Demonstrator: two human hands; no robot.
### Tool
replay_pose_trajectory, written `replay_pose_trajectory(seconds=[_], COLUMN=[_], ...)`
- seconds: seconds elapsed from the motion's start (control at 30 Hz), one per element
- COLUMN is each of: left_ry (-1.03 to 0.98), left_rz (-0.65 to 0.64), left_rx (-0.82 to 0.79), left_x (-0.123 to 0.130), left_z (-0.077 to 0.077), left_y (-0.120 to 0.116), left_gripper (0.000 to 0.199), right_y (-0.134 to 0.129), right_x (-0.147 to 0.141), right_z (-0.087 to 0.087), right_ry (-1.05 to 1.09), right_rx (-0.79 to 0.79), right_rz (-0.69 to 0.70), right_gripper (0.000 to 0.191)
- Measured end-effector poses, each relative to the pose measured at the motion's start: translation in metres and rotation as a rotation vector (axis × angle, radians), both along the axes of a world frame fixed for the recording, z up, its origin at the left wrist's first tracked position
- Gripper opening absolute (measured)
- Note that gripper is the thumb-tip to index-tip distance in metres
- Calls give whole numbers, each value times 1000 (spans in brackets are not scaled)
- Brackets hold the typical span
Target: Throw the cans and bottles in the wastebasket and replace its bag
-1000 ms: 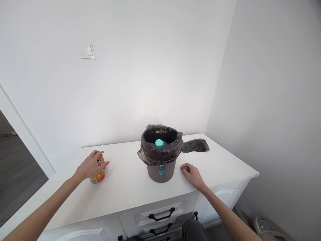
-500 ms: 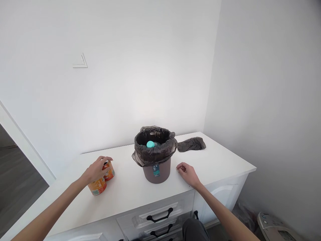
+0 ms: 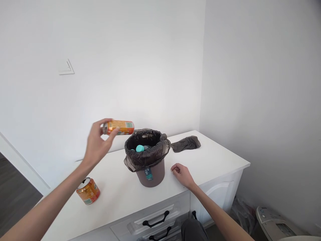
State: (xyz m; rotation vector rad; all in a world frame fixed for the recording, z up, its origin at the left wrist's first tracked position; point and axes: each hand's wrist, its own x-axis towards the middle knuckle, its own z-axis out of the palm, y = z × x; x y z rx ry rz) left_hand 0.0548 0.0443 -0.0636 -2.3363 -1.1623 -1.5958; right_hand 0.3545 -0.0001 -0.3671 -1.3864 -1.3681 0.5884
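My left hand (image 3: 99, 142) holds an orange can (image 3: 120, 127) tipped on its side, just left of and above the bin's opening. A second orange can (image 3: 89, 191) stands upright on the white cabinet top at the left. The brown bin (image 3: 156, 174) is lined with a black bag (image 3: 142, 159) folded over its rim; a turquoise cap (image 3: 139, 148) shows inside. My right hand (image 3: 182, 174) rests on the cabinet top right of the bin, fingers curled, and whether something small is in them is hidden.
A crumpled black bag (image 3: 187, 144) lies on the cabinet top (image 3: 215, 160) behind and right of the bin. Black handles (image 3: 155, 219) stick out from the cabinet front. A grey appliance (image 3: 276, 222) stands low at the right. White walls rise behind and at the right.
My left hand has lifted one can off the cabinet top, moved it up and right, and turned it sideways. The view has shifted slightly; my right hand stays beside the bin.
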Motion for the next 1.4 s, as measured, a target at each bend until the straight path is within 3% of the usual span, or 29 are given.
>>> replay_pose_trajectory(seconds=[0.17,0.3,0.4,0.5,0.57,0.67,0.77,0.83,0.93,1.03,1.1,1.23,1.3,1.4], left_ry=[198,190,189,286,377,420,435,473,394,159,-14,-177,-175,-97], left_rz=[-131,-101,37,234,317,342,345,357,362,358,332,100,-21,-143], left_rx=[-199,-272,-279,-377,-472,-669,-696,-664,-620,-451,-365,-268,-224,-176], left_x=[49,44,8,-49,-90,-141,-173,-184,-186,-165,-138,-66,-29,18], left_z=[-28,-39,-37,-48,-67,-109,-147,-159,-151,-117,-90,-47,-36,-32], left_y=[11,14,13,14,13,3,-14,-22,-25,-30,-39,-54,-50,-31], left_gripper=[47,50,52,58,63,72,70,64,59,58,60,53,49,48], right_y=[0,2,3,4,3,1,0,0,-1,-2,-3,-4,-4,-4], right_x=[1,2,3,3,3,3,2,1,-1,-2,-3,-4,-4,-4], right_z=[3,2,0,-1,-1,-2,-4,-6,-7,-7,-6,-5,-3,-1], right_ry=[-2,-2,-3,-10,-18,-38,-57,-62,-67,-67,-65,-57,-50,-43], right_rx=[9,5,-2,-10,-16,-33,-48,-48,-43,-55,-64,-58,-47,-33], right_rz=[-1,-6,-3,7,10,5,-11,-18,-21,-27,-29,-31,-30,-29], right_gripper=[21,21,21,21,21,22,22,22,23,23,22,22,22,22])
